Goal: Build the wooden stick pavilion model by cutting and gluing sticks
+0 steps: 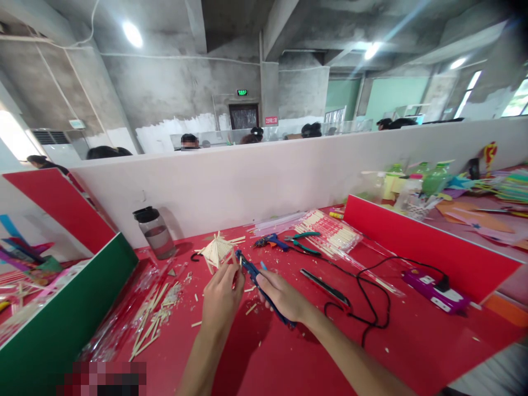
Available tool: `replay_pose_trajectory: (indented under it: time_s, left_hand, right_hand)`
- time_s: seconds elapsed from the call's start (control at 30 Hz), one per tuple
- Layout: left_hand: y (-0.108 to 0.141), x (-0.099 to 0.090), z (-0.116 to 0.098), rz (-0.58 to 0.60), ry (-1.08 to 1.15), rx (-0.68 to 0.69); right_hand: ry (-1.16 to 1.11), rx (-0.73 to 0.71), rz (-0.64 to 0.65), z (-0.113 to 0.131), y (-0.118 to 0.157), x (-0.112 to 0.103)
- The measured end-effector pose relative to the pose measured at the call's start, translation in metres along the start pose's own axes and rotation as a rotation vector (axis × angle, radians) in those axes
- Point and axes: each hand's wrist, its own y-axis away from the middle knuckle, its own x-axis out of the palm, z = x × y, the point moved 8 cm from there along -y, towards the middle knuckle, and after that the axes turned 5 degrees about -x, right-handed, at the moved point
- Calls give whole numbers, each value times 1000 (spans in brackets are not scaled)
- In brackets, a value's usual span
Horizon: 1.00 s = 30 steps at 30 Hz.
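Note:
In the head view my right hand [278, 294] is wrapped round a pair of blue pliers [248, 268], their jaws pointing away and to the left. My left hand [225, 289] is closed in a pinch on a thin wooden stick [233, 260] close to the jaws; the fingers partly cover it. Just beyond the left hand stands a small stick model [216, 250] with a cone-shaped roof and thin legs. A blue glue gun [272, 241] and green-handled pliers [305, 243] lie on the table to the right of the model.
On the red table [322, 363] lie a utility knife [325, 287], bundled sticks [330, 231], and loose sticks [150, 322] with scraps. A dark-lidded bottle [154, 232] stands at the back left. A black cord [388, 300] runs to a purple power strip [435, 290]. Low partitions flank both sides.

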Motion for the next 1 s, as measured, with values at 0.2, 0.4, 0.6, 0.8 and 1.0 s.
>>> replay_pose_trajectory:
  time_s: [0.2, 0.4, 0.6, 0.8, 1.0]
  left_hand:
    - [0, 0, 0, 7, 20, 2]
    - [-1, -1, -2, 13, 40, 6]
    - [0, -2, -6, 1, 43, 10]
    - [1, 0, -4, 5, 47, -9]
    - [-2, -5, 0, 19, 253, -109]
  right_hand:
    - [28, -10, -10, 1, 0, 0]
    - [49, -31, -37, 0, 1, -3]
    - [77, -76, -59, 8, 2, -7]
    - [95, -101, -78, 14, 3, -6]
    - [20, 4, -57, 10, 4, 1]
